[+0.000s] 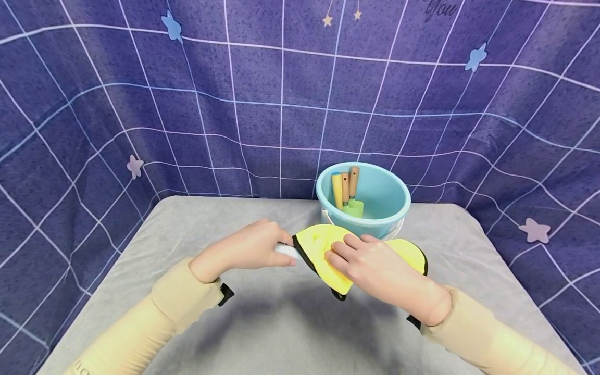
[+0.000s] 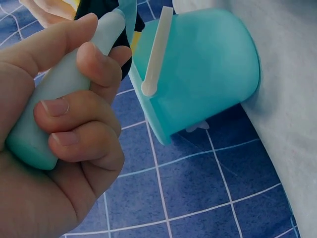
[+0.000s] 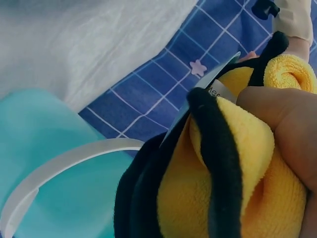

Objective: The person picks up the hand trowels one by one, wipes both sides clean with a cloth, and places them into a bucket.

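My left hand (image 1: pixel 262 245) grips the thick, pale blue handle (image 2: pixel 74 79) of a hand tool, its fingers curled round it and its end teal. The tool's thin blue blade (image 2: pixel 130 25) goes in under a yellow cloth (image 1: pixel 323 250) with black edging. Most of the blade is hidden, so its shape cannot be told. On the cloth, my right hand (image 1: pixel 375 263) bends its fingers and holds the folded fabric against the tool. A white tag shows on the cloth in the right wrist view. Both hands are above the table, in front of the bucket.
A light blue bucket (image 1: pixel 404 200) with a white handle (image 2: pixel 159 49) stands at the back of the grey-covered table (image 1: pixel 225 213). Inside lean several tools with yellow or wooden handles (image 1: pixel 353 182) and green parts. A purple-blue gridded curtain (image 1: pixel 253 125) encloses the back and sides.
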`<state>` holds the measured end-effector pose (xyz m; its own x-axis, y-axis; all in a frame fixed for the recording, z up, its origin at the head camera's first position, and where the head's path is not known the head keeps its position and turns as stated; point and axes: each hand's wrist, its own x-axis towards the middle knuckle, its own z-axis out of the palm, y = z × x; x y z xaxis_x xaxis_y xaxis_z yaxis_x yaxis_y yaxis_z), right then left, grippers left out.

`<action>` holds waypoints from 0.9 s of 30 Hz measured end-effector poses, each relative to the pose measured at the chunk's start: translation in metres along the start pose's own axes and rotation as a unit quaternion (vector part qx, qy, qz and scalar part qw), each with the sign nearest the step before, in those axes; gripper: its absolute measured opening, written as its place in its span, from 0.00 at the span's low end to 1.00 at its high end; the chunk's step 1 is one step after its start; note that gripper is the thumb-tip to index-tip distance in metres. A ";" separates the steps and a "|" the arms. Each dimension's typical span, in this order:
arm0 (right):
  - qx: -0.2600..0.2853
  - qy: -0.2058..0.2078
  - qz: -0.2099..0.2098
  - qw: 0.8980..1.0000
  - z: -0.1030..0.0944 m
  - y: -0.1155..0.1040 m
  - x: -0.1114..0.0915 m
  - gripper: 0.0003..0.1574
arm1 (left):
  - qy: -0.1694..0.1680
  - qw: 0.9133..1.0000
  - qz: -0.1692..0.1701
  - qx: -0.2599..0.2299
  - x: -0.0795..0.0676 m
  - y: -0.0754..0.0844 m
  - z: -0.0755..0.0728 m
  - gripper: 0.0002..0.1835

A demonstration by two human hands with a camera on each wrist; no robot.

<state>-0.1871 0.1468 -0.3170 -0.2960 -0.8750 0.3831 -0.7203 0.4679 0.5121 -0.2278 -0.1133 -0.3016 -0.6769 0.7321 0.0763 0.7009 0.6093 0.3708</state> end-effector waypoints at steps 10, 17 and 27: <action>-0.005 -0.016 0.004 1.000 0.000 -0.003 0.002 0.15 | 0.010 1.000 0.004 0.003 0.000 0.001 0.002 0.07; -0.020 -0.037 0.005 0.999 -0.001 -0.003 0.000 0.11 | 0.018 1.000 0.016 0.006 -0.001 0.000 0.003 0.04; -0.029 -0.049 -0.003 0.998 0.001 0.000 -0.007 0.12 | 0.018 1.000 0.006 0.005 -0.005 -0.002 0.003 0.06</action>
<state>-0.1851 0.1528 -0.3206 -0.3538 -0.8846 0.3040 -0.6850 0.4663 0.5597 -0.2254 -0.1175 -0.3054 -0.6754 0.7285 0.1147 0.7118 0.6034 0.3595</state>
